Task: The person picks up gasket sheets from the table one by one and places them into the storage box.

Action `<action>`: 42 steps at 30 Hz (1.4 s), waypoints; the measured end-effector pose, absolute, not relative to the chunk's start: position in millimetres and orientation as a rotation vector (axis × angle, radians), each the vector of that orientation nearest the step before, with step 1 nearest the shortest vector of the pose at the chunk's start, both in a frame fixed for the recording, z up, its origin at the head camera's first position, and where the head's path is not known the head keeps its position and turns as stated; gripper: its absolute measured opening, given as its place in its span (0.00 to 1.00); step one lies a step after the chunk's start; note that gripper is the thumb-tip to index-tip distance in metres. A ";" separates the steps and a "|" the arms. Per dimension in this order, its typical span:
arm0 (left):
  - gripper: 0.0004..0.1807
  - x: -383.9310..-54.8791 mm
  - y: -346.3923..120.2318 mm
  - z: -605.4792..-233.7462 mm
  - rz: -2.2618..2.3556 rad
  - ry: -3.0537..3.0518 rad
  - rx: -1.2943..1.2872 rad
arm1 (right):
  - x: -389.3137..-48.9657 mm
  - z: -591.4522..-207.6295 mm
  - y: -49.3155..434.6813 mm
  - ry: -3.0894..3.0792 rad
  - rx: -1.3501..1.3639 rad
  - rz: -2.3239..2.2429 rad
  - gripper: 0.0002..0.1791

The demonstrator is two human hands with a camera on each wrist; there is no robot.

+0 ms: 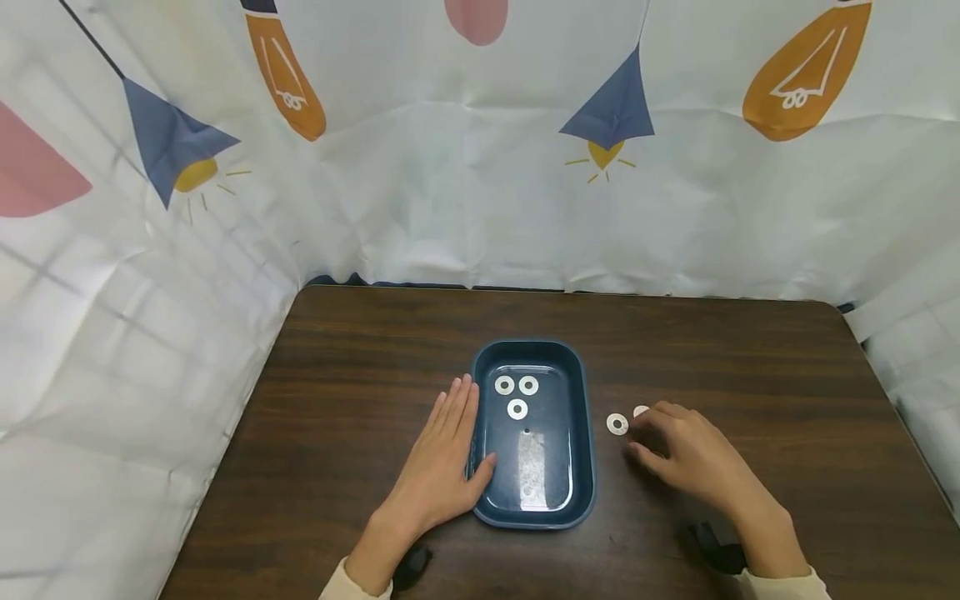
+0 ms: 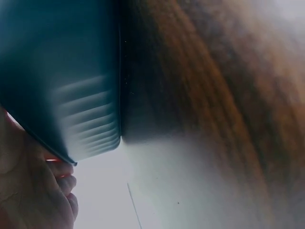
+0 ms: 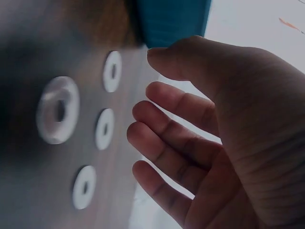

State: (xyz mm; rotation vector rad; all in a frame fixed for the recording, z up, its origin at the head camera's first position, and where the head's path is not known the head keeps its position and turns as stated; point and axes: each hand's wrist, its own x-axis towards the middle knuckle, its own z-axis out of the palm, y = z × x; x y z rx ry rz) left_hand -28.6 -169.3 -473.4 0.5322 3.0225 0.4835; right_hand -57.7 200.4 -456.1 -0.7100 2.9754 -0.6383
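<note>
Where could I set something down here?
Bare tabletop lies left of the left hand, between the tray and the curtain, and right of the right hand. The tray's near half is also free. Crowded: right of the tray, where white washers lie near that hand.

Four pale rings (image 3: 49, 112) on a dark table (image 3: 28, 191) beside loosely curled fingers (image 3: 147, 139), a blue container (image 3: 174, 24) beyond

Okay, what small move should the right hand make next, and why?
I'd probably pinch the loose washer nearest the tray: the right hand holds nothing and is close by, while three washers already lie in the tray.
</note>
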 end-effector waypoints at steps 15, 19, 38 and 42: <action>0.54 -27.4 -169.8 -475.2 0.508 3.036 0.550 | -36.8 -477.4 212.8 3.054 -0.636 -0.597 0.12; 0.54 -27.4 -170.2 -474.5 0.500 3.033 0.551 | -33.1 -479.4 214.3 3.072 -0.594 -0.557 0.12; 0.55 -28.0 -170.0 -474.9 0.485 3.022 0.544 | -29.2 -479.0 217.8 3.089 -0.581 -0.490 0.11; 0.55 -27.8 -170.2 -475.0 0.491 3.021 0.543 | -28.8 -478.7 218.6 3.089 -0.579 -0.475 0.11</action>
